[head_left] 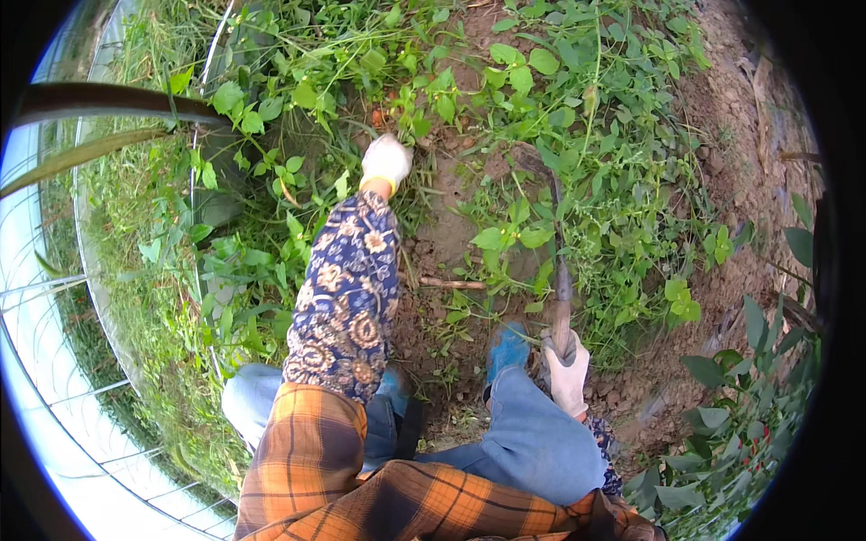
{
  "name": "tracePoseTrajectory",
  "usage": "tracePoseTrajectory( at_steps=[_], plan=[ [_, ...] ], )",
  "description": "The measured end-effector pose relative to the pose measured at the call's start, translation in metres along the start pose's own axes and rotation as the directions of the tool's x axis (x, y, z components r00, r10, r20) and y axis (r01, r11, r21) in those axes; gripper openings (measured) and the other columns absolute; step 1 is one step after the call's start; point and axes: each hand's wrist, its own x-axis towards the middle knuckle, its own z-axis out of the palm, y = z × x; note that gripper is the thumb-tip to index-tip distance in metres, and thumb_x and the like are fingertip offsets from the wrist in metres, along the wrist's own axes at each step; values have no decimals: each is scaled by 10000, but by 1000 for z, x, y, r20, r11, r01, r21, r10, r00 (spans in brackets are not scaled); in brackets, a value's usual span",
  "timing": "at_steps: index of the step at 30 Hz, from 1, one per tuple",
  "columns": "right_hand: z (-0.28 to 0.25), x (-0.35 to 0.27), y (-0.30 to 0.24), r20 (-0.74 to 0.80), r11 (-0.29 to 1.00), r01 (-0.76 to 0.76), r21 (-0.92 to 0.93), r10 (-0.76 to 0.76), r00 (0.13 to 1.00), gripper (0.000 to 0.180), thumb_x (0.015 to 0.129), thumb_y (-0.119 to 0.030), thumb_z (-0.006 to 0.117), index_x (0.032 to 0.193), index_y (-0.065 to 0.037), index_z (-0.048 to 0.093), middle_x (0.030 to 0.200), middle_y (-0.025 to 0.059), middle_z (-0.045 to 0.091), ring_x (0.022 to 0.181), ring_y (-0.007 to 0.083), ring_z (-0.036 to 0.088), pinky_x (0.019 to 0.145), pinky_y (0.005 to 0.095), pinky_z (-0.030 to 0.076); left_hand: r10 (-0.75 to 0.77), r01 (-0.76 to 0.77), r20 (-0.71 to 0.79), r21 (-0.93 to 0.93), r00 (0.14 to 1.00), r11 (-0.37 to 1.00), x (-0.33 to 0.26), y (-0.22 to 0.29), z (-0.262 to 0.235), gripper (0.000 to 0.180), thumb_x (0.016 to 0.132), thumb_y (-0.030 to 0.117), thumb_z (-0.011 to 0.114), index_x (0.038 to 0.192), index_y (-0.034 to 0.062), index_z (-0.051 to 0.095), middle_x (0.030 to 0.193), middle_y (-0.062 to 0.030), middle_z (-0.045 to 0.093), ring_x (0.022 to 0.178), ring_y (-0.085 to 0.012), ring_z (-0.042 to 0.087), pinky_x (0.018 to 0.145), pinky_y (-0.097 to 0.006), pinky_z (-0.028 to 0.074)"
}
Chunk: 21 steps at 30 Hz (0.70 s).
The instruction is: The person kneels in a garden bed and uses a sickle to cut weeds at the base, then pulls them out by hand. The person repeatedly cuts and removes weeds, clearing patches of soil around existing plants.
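Note:
My left hand (386, 160), in a white glove with a yellow cuff, reaches forward into the green weeds (334, 68). It looks rounded and closed, its fingertips turned away under the glove; what it grips, if anything, is hidden among the stems. Near my knee, my right hand (566, 371), also in a white glove, is wrapped round the wooden handle of a sickle (563, 288). The sickle points away from me over the soil, its dark curved blade partly covered by leaves at the far end.
Bare brown soil (446, 203) runs between the weed patches. A short stick (453, 283) lies ahead of my blue shoes (510, 347). Left stand thin hoops and pale plastic sheeting (36, 361); a dark curved bar (117, 104) crosses the upper left. Leafy plants (722, 424) grow at lower right.

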Motion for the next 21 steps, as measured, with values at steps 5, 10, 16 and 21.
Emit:
tracePoseTrajectory(
  at_steps=[5,10,16,21],
  plan=[
    [-5,19,-10,-59,730,225,-645,-342,938,255,827,-108,671,1032,-13,553,703,141,613,607,323,612,591,391,479,-66,59,-41,-151,997,987,-19,-1,7,376,817,276,630,1047,-22,623,1049,-247,658,1035,-384,614,913,-427,483],
    [11,41,-39,-104,590,19,-807,-174,979,378,817,-171,685,1102,5,508,792,248,627,773,446,610,669,505,462,-129,124,82,63,988,990,-15,7,15,322,858,142,491,1125,-19,573,983,-234,678,959,-369,656,821,-438,514],
    [17,48,-42,-96,544,27,-839,-196,976,351,837,-195,665,1073,16,512,768,250,629,766,457,607,661,508,462,-169,164,82,70,982,984,-12,12,16,326,865,167,486,1122,-1,594,1013,-214,679,981,-344,657,838,-429,515],
    [22,51,-34,-82,547,84,-833,-272,959,380,839,-252,661,1080,-10,495,758,221,629,743,404,623,677,500,472,-208,208,86,8,974,978,-15,10,-5,392,873,270,537,1146,-4,599,1144,-212,644,1088,-344,613,926,-410,489]
  ],
)
